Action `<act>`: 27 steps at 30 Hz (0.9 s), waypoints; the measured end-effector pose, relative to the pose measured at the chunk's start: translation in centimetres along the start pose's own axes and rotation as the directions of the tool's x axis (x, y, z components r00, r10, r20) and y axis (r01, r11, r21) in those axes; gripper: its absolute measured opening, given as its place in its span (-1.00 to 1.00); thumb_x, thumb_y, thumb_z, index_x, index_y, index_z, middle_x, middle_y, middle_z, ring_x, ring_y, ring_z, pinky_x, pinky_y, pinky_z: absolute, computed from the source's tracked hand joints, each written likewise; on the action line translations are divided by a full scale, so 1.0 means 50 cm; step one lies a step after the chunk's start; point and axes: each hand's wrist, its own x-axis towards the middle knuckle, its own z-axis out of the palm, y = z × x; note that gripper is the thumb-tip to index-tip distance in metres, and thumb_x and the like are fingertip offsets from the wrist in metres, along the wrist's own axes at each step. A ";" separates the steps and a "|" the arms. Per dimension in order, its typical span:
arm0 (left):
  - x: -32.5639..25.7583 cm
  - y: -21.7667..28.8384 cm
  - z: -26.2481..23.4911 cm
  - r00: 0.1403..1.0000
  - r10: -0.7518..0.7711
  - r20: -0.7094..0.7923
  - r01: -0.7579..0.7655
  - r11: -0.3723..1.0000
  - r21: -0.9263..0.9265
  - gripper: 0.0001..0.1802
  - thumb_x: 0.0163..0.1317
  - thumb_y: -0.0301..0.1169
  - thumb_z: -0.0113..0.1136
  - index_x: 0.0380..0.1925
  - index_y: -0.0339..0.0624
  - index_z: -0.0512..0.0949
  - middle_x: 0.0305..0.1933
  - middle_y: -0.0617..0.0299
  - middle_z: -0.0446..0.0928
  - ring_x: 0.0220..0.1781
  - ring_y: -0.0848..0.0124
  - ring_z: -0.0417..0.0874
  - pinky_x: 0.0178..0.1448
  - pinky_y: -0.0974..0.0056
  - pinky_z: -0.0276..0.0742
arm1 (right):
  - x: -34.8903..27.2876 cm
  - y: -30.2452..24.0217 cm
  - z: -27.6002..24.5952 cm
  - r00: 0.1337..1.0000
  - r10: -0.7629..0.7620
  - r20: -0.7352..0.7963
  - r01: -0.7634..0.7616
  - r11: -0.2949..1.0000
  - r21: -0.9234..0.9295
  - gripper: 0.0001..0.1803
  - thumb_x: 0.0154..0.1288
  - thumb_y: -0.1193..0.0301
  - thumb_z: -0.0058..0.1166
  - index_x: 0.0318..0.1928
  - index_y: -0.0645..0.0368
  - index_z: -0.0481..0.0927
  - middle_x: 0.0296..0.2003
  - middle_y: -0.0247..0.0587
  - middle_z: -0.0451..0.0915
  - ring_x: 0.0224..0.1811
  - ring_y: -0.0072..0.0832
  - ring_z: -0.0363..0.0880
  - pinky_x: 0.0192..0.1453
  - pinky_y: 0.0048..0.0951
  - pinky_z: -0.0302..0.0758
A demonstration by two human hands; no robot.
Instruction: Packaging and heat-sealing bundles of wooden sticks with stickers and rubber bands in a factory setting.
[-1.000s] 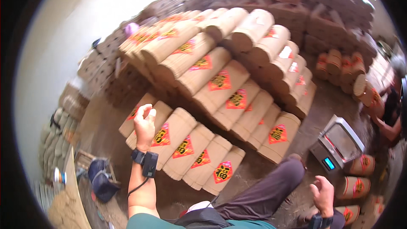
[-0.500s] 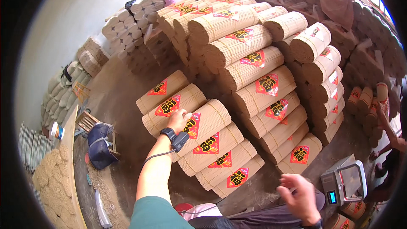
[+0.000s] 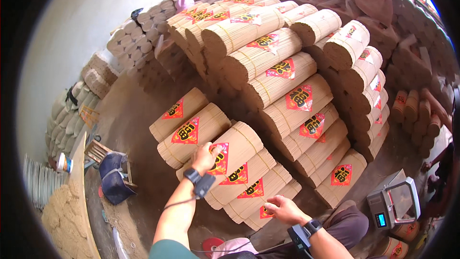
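Observation:
Round bundles of thin pale sticks, tied with yellow bands, lie in a stepped stack on the floor before me. My left hand (image 3: 204,158) rests on the upper bundle (image 3: 242,139) of the near stack, its fingers extended at the left edge of the red diamond label (image 3: 220,159). Lower down, my right hand (image 3: 285,210) is beside the lowest bundle (image 3: 289,191), over part of its red label (image 3: 264,212). Its thumb and fingertips come together; what they hold, if anything, is too small to make out. Both wrists wear dark straps with small devices.
A taller stack of labelled bundles (image 3: 299,98) rises beyond. At right stands a scale (image 3: 390,201) with a lit display, near another person's arm (image 3: 437,103). On the left are a blue-draped stool (image 3: 115,177), a heap of tan material (image 3: 69,216) and piled sacks (image 3: 72,110).
My right hand has moved left to the lowest near bundle, its fingers drawn together. My left hand has shifted slightly down against the upper bundle's label. The view has tilted a little.

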 end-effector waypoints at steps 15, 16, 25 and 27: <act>-0.051 0.036 -0.028 0.690 0.149 0.708 0.160 0.923 -0.350 -0.27 0.19 -0.20 0.26 0.25 -0.33 0.22 0.20 0.04 0.41 0.25 0.31 0.40 0.32 0.17 0.30 | 0.105 -0.071 0.099 0.985 -0.138 0.102 0.026 0.707 0.707 0.29 0.01 -0.19 0.29 0.47 0.11 -0.27 0.46 -0.03 -0.09 0.52 -0.09 -0.20 0.45 0.18 -0.11; -0.061 0.050 -0.035 0.698 0.194 0.689 0.152 0.900 -0.408 -0.28 0.17 -0.23 0.27 0.24 -0.34 0.23 0.20 0.05 0.41 0.25 0.31 0.41 0.32 0.18 0.31 | 0.108 -0.065 0.094 0.981 -0.147 0.130 0.010 0.698 0.716 0.23 0.02 -0.20 0.27 0.47 0.08 -0.19 0.46 -0.09 -0.07 0.52 -0.13 -0.20 0.45 0.20 -0.13; -0.156 0.167 -0.070 0.722 0.307 0.620 0.071 0.858 -0.508 -0.29 0.10 -0.30 0.32 0.18 -0.42 0.27 0.05 0.02 0.53 0.04 0.34 0.57 0.14 0.25 0.48 | 0.057 -0.003 0.072 0.992 -0.113 0.055 0.043 0.714 0.699 -0.01 0.04 -0.27 0.19 0.33 0.05 0.20 0.07 -0.26 0.45 0.03 -0.53 0.38 -0.04 -0.42 0.34; -0.164 0.230 -0.124 0.731 0.288 0.618 0.031 0.892 -0.452 -0.22 0.12 -0.27 0.34 0.22 -0.46 0.22 0.00 0.02 0.56 -0.02 0.30 0.61 0.07 0.26 0.52 | 0.032 -0.020 0.046 0.991 -0.134 0.008 0.085 0.670 0.738 0.01 0.03 -0.30 0.18 0.34 0.04 0.17 0.14 -0.24 0.37 0.04 -0.51 0.36 0.04 -0.38 0.33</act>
